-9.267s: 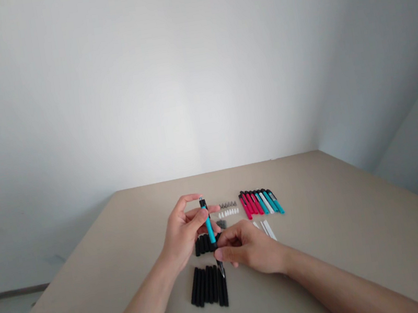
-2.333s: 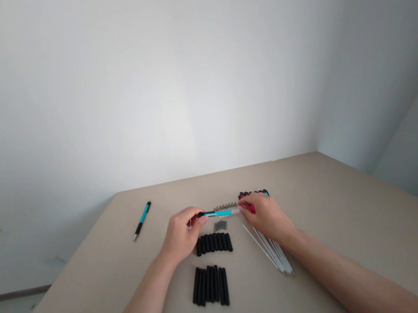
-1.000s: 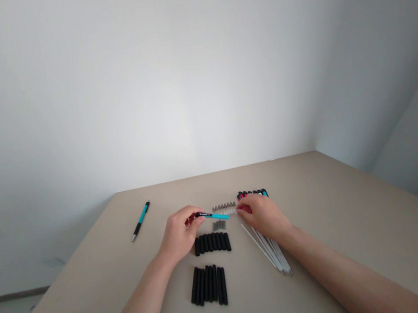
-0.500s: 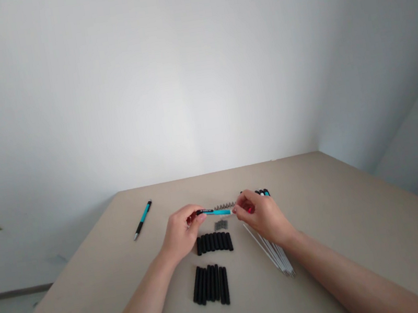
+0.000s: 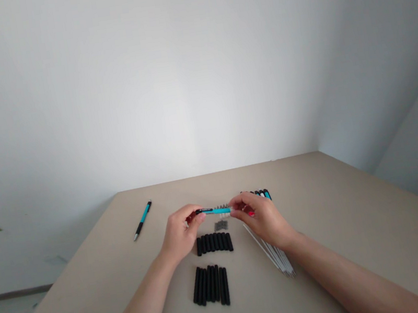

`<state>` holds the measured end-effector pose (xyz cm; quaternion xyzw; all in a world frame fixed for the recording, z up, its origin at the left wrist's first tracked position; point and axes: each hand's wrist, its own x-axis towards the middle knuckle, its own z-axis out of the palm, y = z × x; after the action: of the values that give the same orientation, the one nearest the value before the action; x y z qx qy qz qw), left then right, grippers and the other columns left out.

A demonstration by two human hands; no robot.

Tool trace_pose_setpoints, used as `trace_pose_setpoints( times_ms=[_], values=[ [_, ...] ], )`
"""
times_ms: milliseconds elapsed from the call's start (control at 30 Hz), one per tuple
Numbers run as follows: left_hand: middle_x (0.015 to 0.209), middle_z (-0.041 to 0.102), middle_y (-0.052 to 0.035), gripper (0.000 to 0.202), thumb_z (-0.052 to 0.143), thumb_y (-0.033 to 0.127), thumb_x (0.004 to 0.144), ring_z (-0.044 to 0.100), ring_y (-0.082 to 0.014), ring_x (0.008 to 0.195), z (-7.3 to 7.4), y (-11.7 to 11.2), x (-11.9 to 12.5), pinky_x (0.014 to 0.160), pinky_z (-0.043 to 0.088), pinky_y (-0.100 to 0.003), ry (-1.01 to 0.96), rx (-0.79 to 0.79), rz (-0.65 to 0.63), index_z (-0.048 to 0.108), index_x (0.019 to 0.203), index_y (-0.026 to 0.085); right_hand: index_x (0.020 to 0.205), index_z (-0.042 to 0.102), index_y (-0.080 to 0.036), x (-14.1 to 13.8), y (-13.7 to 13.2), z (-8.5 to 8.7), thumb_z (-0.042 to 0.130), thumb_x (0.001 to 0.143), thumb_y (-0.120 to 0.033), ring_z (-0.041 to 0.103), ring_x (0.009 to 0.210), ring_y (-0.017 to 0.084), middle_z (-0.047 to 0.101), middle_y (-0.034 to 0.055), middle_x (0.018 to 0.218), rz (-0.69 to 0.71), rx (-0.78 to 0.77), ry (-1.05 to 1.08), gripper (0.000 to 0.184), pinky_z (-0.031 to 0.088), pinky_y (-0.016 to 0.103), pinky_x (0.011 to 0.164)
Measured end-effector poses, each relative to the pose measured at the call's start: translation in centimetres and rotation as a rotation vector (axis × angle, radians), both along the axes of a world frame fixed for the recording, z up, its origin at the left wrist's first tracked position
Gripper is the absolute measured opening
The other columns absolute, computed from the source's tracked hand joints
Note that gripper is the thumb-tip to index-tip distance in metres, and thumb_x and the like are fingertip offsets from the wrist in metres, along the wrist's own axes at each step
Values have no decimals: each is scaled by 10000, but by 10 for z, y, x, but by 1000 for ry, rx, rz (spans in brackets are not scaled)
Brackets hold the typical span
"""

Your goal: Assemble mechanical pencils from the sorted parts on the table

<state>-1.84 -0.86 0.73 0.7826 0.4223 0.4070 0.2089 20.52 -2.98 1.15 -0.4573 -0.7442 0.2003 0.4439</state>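
Observation:
Between my two hands a blue and black pen barrel [image 5: 221, 210] is held level above the table. The fingers of my left hand [image 5: 181, 232] are closed on its black end, where the clip is. My right hand [image 5: 258, 217] pinches the blue end, and its fingertips cover the tip of that end. Just behind and below the barrel lie a row of metal cone tips [image 5: 222, 207] and a group of small springs [image 5: 221, 225]. White ink refills [image 5: 274, 257] lie fanned out beneath my right wrist.
Nearer me lie a row of short black grips [image 5: 214, 243] and a row of longer black tubes [image 5: 210, 286]. A whole blue and black pen [image 5: 142, 220] rests at the left. More blue and black barrels [image 5: 265, 193] lie partly hidden behind my right hand.
My right hand has shifted slightly left, its fingertips now gripping the blue end of the barrel, where a whitish end showed before. My left hand has hardly moved.

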Motion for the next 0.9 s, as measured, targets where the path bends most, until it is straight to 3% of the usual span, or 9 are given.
trace_pose_setpoints(
  times_ms=[500, 900],
  values=[
    [710, 617, -33, 179, 558, 271, 858, 527, -134, 650, -1, -4, 2, 615, 417, -242, 98, 8, -111, 696, 852, 156, 879, 617, -208, 1, -6, 5, 554, 884, -213, 598, 717, 141, 642, 36, 837, 21, 241, -22, 64, 487, 246, 668],
    [714, 596, -6, 118, 603, 237, 832, 523, -122, 654, 1, -8, 4, 652, 423, -230, 151, -56, -103, 708, 848, 187, 951, 604, -219, -1, -9, 6, 539, 889, -214, 635, 758, 140, 678, 37, 899, -16, 275, -29, 90, 498, 243, 729]
  ],
)
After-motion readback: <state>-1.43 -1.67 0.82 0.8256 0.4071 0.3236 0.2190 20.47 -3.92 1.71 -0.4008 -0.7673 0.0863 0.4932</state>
